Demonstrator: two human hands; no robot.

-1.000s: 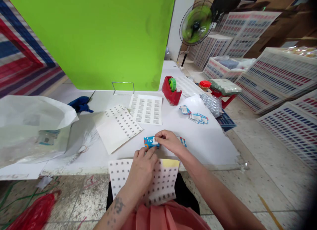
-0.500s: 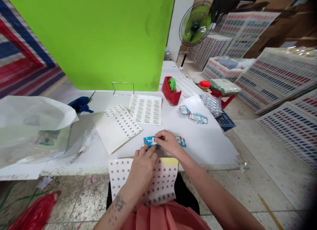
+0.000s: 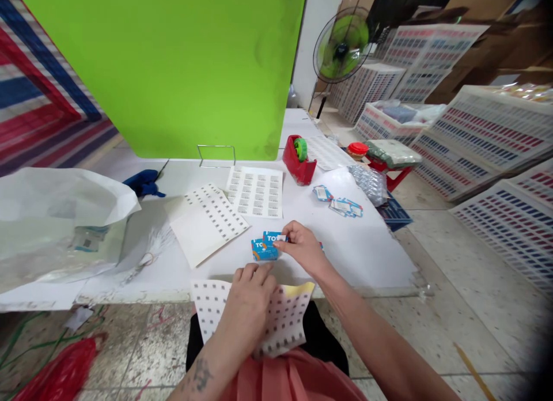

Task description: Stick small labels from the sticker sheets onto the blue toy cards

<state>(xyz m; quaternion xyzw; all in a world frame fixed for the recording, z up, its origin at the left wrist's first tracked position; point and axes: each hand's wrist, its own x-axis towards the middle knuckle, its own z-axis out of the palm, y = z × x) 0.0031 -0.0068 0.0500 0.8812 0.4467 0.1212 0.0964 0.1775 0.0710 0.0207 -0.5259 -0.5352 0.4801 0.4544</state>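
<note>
My right hand (image 3: 302, 248) pinches a blue printed card (image 3: 271, 237) by its right end, above the table. Just under and left of that card lies a stack of similar blue cards (image 3: 263, 252). My left hand (image 3: 251, 294) is closed over the top part of a sheet of small stickers (image 3: 287, 317), which hangs bent over my lap at the table's front edge. Its fingertips lie just short of the card stack. Behind my right hand, only a corner of another blue card (image 3: 321, 246) shows.
Sticker sheets (image 3: 254, 192) lie beyond my hands, near a red tape dispenser (image 3: 299, 161). More labelled cards (image 3: 345, 207) are at the right. A translucent bag (image 3: 56, 228) covers the table's left end. A green board (image 3: 173, 72) stands behind; crates (image 3: 484, 136) are stacked right.
My right hand has lifted a blue card slightly up and away from the stack. My left hand has drawn back from the cards towards me, and the sticker sheet has bent more.
</note>
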